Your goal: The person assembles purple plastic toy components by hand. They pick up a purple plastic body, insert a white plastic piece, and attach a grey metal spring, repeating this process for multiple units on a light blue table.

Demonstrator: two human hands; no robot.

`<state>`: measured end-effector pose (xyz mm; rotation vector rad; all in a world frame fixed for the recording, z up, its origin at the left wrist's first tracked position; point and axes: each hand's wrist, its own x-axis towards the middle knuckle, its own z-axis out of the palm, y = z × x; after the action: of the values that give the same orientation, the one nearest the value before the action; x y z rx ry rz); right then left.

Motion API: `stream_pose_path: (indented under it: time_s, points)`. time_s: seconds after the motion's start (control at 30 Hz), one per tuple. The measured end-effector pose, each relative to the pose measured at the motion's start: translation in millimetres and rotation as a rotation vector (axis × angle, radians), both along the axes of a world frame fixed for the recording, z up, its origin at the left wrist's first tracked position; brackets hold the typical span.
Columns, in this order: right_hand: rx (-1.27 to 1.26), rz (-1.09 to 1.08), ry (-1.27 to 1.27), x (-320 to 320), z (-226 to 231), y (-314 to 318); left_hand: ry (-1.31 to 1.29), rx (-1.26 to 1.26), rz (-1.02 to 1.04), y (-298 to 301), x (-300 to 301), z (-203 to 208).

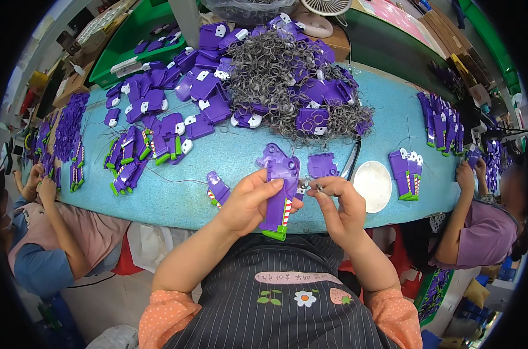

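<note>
One purple plastic part (278, 205) is lying within the clasped left fingers (268, 188); just beside them, the right fingers (335, 187) are pinching a small metal bit (319, 188), possibly risking a drop should they loosen.

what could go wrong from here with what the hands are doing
The small metal piece is pinched in the right hand, so it might slip away. The left hand holds the purple part near the front edge of the blue table, so a loosened grip could drop it. The grey wire coils lie heaped in a tangle, so pulling one may drag others.
</note>
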<state>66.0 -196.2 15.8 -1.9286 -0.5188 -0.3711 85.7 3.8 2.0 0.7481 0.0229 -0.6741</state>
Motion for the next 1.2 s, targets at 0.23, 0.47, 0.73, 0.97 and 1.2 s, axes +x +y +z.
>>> stream_pose_path:
  time_s: [0.23,0.47,0.73,0.97,1.2]
  points:
    - [-0.421,-0.24,-0.274,-2.1,-6.9,9.4,-0.144,0.175,0.219,-4.5,-15.9,10.2]
    - [-0.275,-0.149,0.0,2.8,-10.2,7.6,-0.173,0.172,0.246,8.2,-2.9,9.5]
    - [0.094,0.035,0.101,1.6,1.9,8.3,-0.029,-0.027,0.145,-8.6,-3.2,-5.9]
    - [-0.364,-0.196,-0.136,0.1,-5.9,11.4,-0.197,0.218,0.249,-14.0,-21.8,17.9]
    - [0.1,-0.189,0.518,-8.9,-11.2,-5.8,-0.242,0.308,0.281,2.9,-1.3,26.5]
